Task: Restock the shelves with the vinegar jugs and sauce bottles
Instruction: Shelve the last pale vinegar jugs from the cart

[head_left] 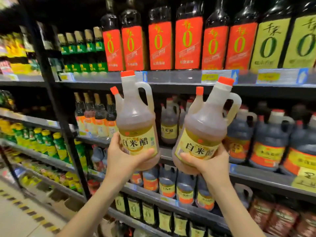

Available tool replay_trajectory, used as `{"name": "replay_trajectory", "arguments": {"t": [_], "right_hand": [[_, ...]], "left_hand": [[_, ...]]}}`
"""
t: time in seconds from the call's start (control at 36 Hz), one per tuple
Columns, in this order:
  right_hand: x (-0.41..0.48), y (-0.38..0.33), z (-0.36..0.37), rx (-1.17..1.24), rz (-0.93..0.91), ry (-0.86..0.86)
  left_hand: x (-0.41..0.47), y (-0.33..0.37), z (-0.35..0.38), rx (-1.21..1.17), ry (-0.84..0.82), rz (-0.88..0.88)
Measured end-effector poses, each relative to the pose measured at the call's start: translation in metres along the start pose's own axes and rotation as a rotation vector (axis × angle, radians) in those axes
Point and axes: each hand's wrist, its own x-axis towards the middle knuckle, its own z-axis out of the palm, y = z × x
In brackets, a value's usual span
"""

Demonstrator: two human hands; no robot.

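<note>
I hold up two pale vinegar jugs with red caps and yellow labels in front of the middle shelf. My left hand [124, 155] grips the base of the left jug [136, 117], which stands nearly upright. My right hand [207, 164] grips the bottom of the right jug [205, 124], tilted to the right. Behind them, in a gap on the middle shelf [166, 151], stand two matching vinegar jugs [169, 124].
Dark sauce jugs [268, 139] fill the middle shelf to the right, slim bottles [95, 115] to the left. Tall red-labelled bottles [159, 40] line the top shelf. More jugs [167, 183] sit on the shelf below. A black upright post [56, 106] divides the bays.
</note>
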Motion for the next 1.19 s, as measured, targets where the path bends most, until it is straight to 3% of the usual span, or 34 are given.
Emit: {"name": "replay_trajectory", "arguments": {"t": [0.19,0.39,0.67,1.19], "right_hand": [[0.041,0.022,0.012,-0.03,-0.057,-0.046],[0.066,0.044,0.026,-0.061,0.0,-0.046],[0.079,0.075,0.062,-0.087,0.102,0.107],[0.093,0.117,0.099,-0.138,0.094,0.319]], "left_hand": [[0.034,-0.024,0.012,-0.006,0.066,0.001],[0.066,-0.054,0.012,0.064,0.056,0.033],[0.128,-0.108,0.02,0.091,-0.022,0.081],[0.192,-0.183,0.035,0.118,-0.242,0.121]]}}
